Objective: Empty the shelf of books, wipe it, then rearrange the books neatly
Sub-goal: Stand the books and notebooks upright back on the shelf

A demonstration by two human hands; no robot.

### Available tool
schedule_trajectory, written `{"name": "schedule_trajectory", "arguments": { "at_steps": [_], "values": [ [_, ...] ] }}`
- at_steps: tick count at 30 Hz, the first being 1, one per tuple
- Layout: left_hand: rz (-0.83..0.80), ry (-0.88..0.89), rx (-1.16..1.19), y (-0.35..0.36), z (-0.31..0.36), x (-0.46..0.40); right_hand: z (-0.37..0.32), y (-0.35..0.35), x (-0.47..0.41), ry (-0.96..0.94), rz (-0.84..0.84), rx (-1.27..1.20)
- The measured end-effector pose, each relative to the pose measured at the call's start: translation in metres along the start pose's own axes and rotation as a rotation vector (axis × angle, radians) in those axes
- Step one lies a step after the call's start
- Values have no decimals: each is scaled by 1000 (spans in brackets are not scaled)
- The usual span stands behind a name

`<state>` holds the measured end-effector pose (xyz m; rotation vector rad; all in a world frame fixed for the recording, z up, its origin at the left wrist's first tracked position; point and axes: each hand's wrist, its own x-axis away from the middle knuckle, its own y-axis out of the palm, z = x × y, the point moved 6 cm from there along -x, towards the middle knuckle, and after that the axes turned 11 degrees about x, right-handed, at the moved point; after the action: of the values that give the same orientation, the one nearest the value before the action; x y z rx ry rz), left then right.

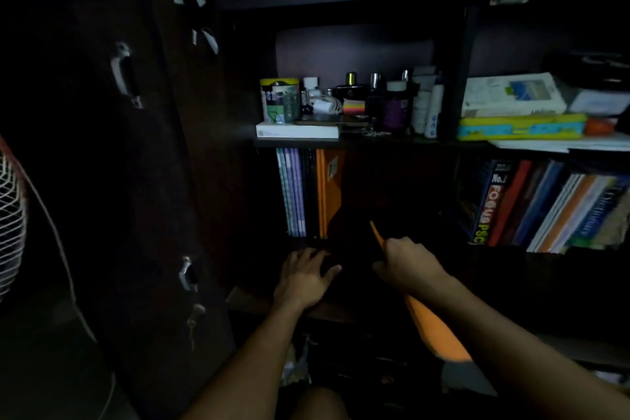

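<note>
Orange book [433,331] is being gripped by the right hand [405,262] at the shelf's [269,303] front edge, while the left hand [306,273] is being rested there, fingers spread (few upright books [306,193] are being kept at its left end, so rearranging seems underway).

Both bare forearms reach up the frame from 6 o'clock toward 12. The left hand [306,274] lies palm down, fingers spread and nearly straight, pointing to 1 o'clock, thumb out toward 3. The right hand [407,261], at 3 o'clock of the left and apart from it, is curled, gripping a thin orange book [433,320].
</note>
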<state>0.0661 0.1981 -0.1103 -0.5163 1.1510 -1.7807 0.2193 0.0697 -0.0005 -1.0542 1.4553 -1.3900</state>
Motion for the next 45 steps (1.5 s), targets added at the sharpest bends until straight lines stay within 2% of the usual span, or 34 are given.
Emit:
{"name": "schedule_trajectory", "arguments": {
  "at_steps": [2, 5, 7, 9, 12, 17, 20, 23, 26, 30, 35, 40, 42, 45],
  "values": [
    [28, -14, 41, -3, -1, -2, -1, -27, -8, 47, 178, -262],
    [79, 7, 186, -8, -2, -5, 1, -54, -14, 27, 534, -604],
    [93, 39, 307, -13, -1, -4, -3, -48, -16, 30, 628, -762],
    [90, 79, 387, -16, 1, 1, -14, -26, -15, 31, 633, -903],
    [69, 136, 351, -20, 6, 6, -33, 8, -7, -8, 604, -1031],
    [54, 213, 354, -19, 5, 3, -45, 47, -8, -81, 389, -1042],
    [73, 240, 293, -15, 7, 1, -35, 45, -10, -52, 459, -1029],
    [108, 204, 316, -16, 7, 1, -20, 45, -21, 29, 485, -965],
    [84, 91, 368, -12, 0, -4, -17, 49, -33, 60, 444, -907],
    [23, 34, 195, -14, -15, -27, -30, 38, -52, 19, 485, -814],
    [168, 79, 511, -18, -31, -53, -51, 44, -104, 30, 497, -780],
    [611, -28, 700, -42, -54, -56, -77, 46, -160, -122, 497, -767],
    [544, -44, 706, -40, -54, -61, -80, 48, -174, -186, 463, -785],
    [388, -14, 658, -29, -48, -67, -67, 69, -181, -302, 304, -988]
  ]
}}
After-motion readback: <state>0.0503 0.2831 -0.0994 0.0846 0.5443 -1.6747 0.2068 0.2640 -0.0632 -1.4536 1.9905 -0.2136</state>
